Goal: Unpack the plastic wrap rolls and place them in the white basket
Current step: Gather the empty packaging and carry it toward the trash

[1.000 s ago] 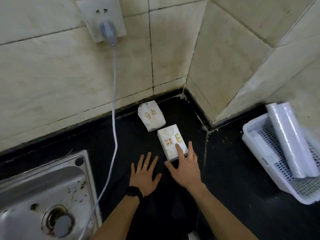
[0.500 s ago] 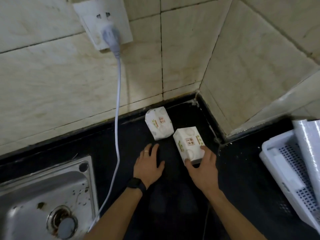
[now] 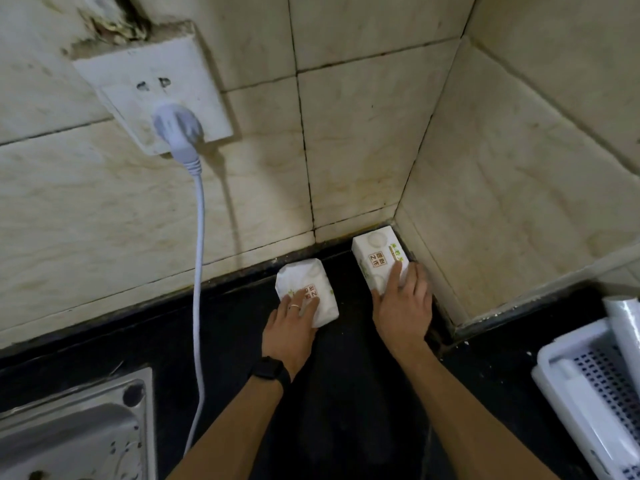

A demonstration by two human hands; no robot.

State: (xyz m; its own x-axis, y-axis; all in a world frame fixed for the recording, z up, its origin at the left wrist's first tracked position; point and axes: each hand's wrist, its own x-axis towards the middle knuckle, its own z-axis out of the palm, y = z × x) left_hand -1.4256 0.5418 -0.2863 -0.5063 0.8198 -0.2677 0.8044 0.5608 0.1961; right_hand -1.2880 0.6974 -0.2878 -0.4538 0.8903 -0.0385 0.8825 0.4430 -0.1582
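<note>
At the far left you see the corner of a steel sink [image 3: 74,434], and a white cable [image 3: 198,271] hangs from the wall socket [image 3: 152,95] down to the black counter [image 3: 346,393], just left of your left arm. Take care here: if your left forearm swings out, it can catch the cable and pull on the plug.

Your left hand [image 3: 291,327] lies flat, fingers spread, on top of the rounded white packet [image 3: 308,292], which sits close to the back wall. The hand presses on it more than it grasps it; the fingers are not closed around it. The wrapper looks smooth, so I judge that it can slip away toward the wall if you try to lift it from above only.

Your right hand [image 3: 401,306] rests in the same open way on the boxy white packet [image 3: 379,259], which stands pushed into the corner of the tiles, touching or nearly touching the side wall. There is little room for your fingers on that side, so a grip may fail or the packet may jam in the corner.

At the far right, the white basket [image 3: 568,382] is well apart from both packets, and a clear plastic wrap roll [image 3: 627,327] already leans in it. The roll sticks out over the rim; another roll dropped carelessly beside it could probably knock it out.
</note>
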